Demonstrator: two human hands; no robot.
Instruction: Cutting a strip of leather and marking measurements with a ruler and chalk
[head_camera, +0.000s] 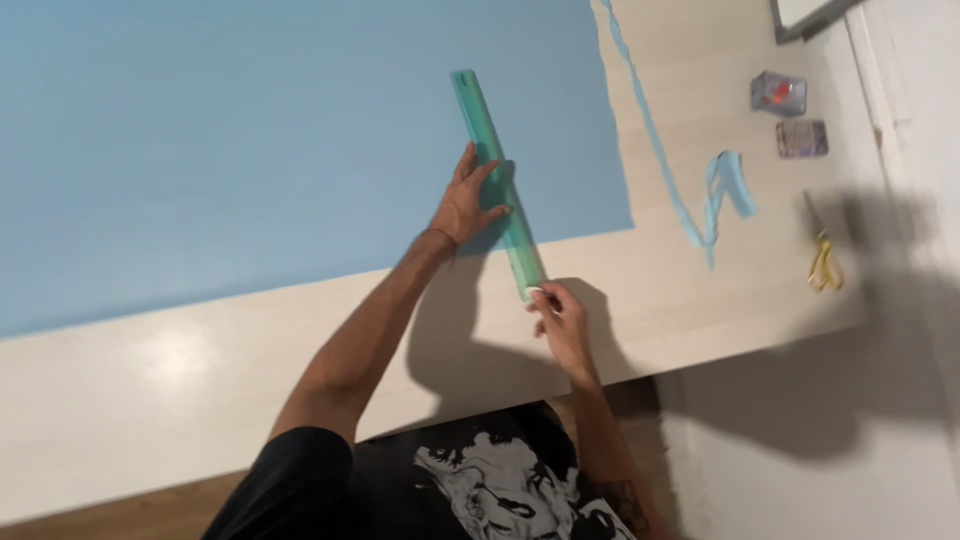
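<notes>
Near the middle of the frame, we press our left hand (470, 203) flat, with the fingers spread, on a long translucent green plastic ruler (497, 180). It lies slanted over the right part of a big light blue sheet of paper (250, 140), and its lower end passes the paper's edge onto the pale wooden table (180, 380). Our right hand (558, 318) is closed around a small white object at this lower end; we cannot tell what it is.

We judge that the ruler can easily slip, because only one hand holds it, near the middle, and the far end at the upper centre is free. If the right hand pushes sideways against the ruler, the line may go crooked. Also our left fingertips lie close to the ruler's edge, so they may be touched.

At the right side of the frame lie a thin curled blue paper strip (700, 200) and yellow-handled scissors (822, 250), well apart from both hands.
</notes>
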